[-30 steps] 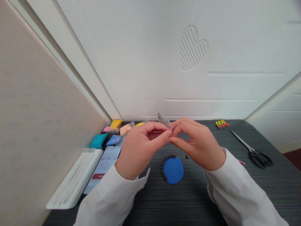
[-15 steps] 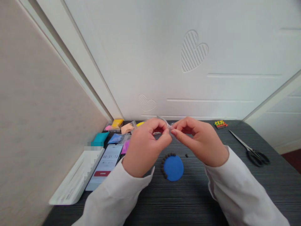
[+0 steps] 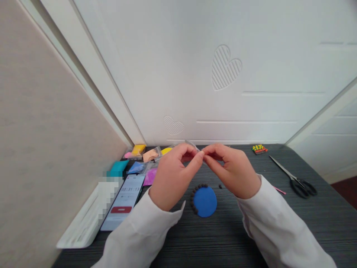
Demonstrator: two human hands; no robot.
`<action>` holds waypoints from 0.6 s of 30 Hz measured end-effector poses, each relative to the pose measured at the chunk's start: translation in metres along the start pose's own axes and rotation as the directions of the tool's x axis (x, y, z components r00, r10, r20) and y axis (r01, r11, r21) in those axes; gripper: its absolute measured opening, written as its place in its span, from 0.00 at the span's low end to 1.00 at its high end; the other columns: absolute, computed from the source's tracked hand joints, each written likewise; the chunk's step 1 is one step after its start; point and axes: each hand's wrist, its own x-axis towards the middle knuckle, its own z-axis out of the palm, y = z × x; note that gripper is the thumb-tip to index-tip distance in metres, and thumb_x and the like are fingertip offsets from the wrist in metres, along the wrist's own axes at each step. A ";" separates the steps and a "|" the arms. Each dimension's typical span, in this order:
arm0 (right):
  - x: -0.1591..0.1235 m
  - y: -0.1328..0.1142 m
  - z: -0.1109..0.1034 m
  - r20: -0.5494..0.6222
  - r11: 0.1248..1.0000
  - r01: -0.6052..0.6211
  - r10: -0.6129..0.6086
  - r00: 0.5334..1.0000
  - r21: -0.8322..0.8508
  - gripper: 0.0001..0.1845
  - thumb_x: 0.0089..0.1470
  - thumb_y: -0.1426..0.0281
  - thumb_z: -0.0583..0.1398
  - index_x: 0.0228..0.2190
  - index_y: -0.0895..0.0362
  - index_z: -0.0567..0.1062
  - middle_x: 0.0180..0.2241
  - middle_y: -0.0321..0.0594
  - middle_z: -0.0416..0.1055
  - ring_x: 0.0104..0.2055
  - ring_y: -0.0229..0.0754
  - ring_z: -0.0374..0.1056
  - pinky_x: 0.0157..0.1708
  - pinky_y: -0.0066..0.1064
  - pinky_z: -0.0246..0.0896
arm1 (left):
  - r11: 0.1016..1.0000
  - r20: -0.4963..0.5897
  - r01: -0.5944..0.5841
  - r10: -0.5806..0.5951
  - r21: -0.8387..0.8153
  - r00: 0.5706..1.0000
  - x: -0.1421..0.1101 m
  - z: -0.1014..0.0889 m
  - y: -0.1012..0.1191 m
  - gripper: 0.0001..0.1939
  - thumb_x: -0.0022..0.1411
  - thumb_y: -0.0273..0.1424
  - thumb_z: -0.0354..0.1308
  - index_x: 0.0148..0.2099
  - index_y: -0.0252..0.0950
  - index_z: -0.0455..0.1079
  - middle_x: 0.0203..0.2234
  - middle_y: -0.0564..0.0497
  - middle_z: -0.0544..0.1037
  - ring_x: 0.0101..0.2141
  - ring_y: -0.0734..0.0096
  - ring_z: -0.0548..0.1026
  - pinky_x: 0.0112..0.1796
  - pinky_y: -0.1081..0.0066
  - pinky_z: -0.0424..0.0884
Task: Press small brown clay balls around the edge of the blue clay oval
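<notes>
Above the dark table, my left hand [image 3: 177, 173] and my right hand [image 3: 232, 169] meet fingertip to fingertip, thumbs and forefingers pinched. Between them they grip a small clear plastic bag [image 3: 192, 144]; its edge sticks up behind the left fingers and the rest is hidden. Below the hands lies a flat blue clay disc [image 3: 205, 201]. Small dark clay balls [image 3: 193, 198] line its left and upper rim, touching one another. One loose dark clay ball [image 3: 220, 186] rests on the table right of the disc.
At the left are a phone [image 3: 122, 203] with a timer, a white box [image 3: 86, 219], a teal packet [image 3: 118, 168] and several bagged clays, such as purple clay [image 3: 150, 176]. To the right lie scissors [image 3: 297, 182], a pink stick [image 3: 279, 190] and a small yellow-and-red piece [image 3: 259, 149].
The view has shifted slightly. My right hand has come in closer to the left, so the fingertips now touch. The pink stick by the right sleeve has come into sight.
</notes>
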 end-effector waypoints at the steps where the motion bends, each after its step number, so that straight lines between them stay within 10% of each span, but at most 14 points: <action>1: 0.000 0.001 0.000 -0.004 1.000 0.002 -0.002 1.000 -0.003 0.06 0.50 0.72 0.53 0.31 0.56 0.69 0.28 0.34 0.70 0.30 0.33 0.65 0.31 0.24 0.57 | 1.000 0.009 -0.011 0.011 0.025 1.000 0.001 0.000 0.000 0.10 0.56 0.35 0.47 0.30 0.35 0.64 0.25 0.54 0.70 0.28 0.76 0.68 0.31 0.75 0.62; 18: 0.000 0.009 0.009 -0.160 0.994 -0.098 0.089 0.983 -0.047 0.03 0.49 0.72 0.53 0.30 0.56 0.65 0.27 0.33 0.68 0.29 0.33 0.65 0.31 0.25 0.57 | 0.952 0.042 -0.125 0.118 0.281 0.992 0.002 0.005 0.001 0.08 0.51 0.25 0.48 0.21 0.34 0.57 0.18 0.58 0.63 0.22 0.79 0.60 0.27 0.75 0.54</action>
